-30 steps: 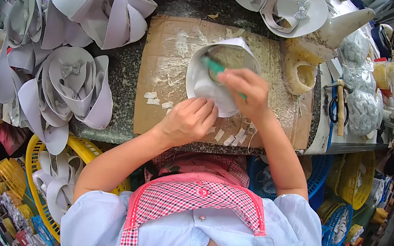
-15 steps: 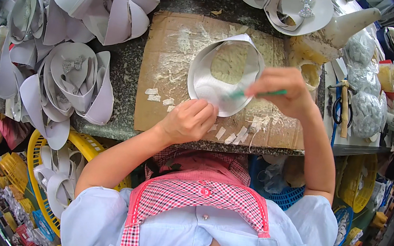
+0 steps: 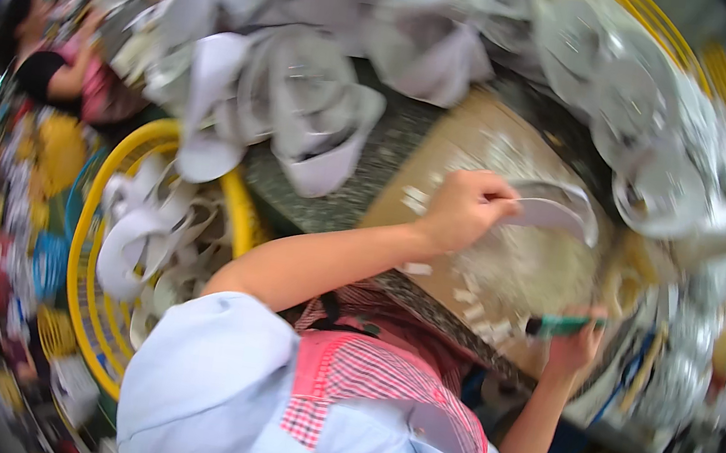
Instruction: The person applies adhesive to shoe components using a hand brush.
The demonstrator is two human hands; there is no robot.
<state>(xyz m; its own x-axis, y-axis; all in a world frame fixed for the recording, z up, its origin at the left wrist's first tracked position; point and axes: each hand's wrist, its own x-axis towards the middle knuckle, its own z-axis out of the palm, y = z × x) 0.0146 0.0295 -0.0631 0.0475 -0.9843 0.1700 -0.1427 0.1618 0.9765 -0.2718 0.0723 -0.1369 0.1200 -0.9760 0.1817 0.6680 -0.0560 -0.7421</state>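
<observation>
My left hand (image 3: 472,212) is closed, pinching the edge of a white curved band (image 3: 549,216). The band is raised over a brown cardboard sheet (image 3: 421,165) that carries pale dried smears. My right hand (image 3: 576,348) grips a green-handled brush (image 3: 563,325) near the sheet's front edge, its dark end pointing left. The brush is apart from the band. Several small white strips (image 3: 467,296) lie on the cardboard between my hands. The picture is smeared by motion, so fine detail is lost.
Nested white bands (image 3: 302,99) crowd the table's left and far sides. A yellow basket (image 3: 83,263) with more bands stands at my left. Clear-wrapped bundles (image 3: 685,360) and a wooden-handled tool (image 3: 645,369) lie at the right. A person in pink and black (image 3: 80,79) is far left.
My view has swung left. My left hand has lifted the band off the cardboard and holds it on edge. My right hand has drawn the brush away from it toward the near right.
</observation>
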